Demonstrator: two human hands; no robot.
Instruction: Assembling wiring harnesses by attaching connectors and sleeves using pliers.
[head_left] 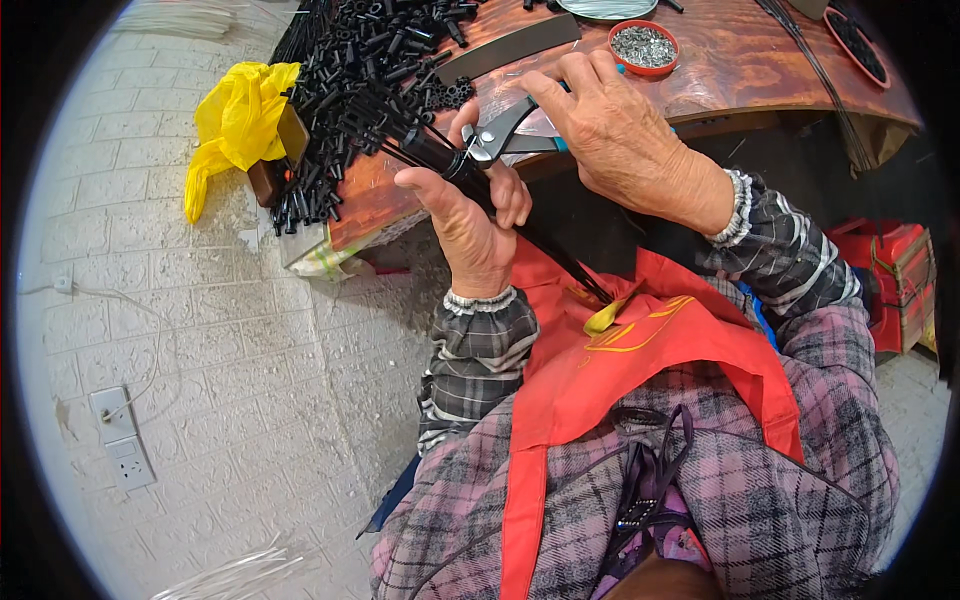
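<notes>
My left hand (472, 238) is closed around a black collar on a bundle of thin black rods (565, 262), which looks like an umbrella frame. Its thumb points up and away from the collar. One end of the bundle reaches down to the red apron (640, 345) on my lap, and the other fans out toward the table. My right hand (625, 135) grips a pair of pliers (494, 137) with blue on the handles. The metal jaws meet the collar beside my left fingers, where a short pale wire shows. Whether the jaws have closed on that wire cannot be made out.
Small black tubular parts (350, 60) are heaped on the wooden table (740, 70). A red bowl of small metal pieces (643, 47) and a flat dark strip (510, 48) lie beyond my hands. A yellow plastic bag (240, 115) hangs at the table's left end.
</notes>
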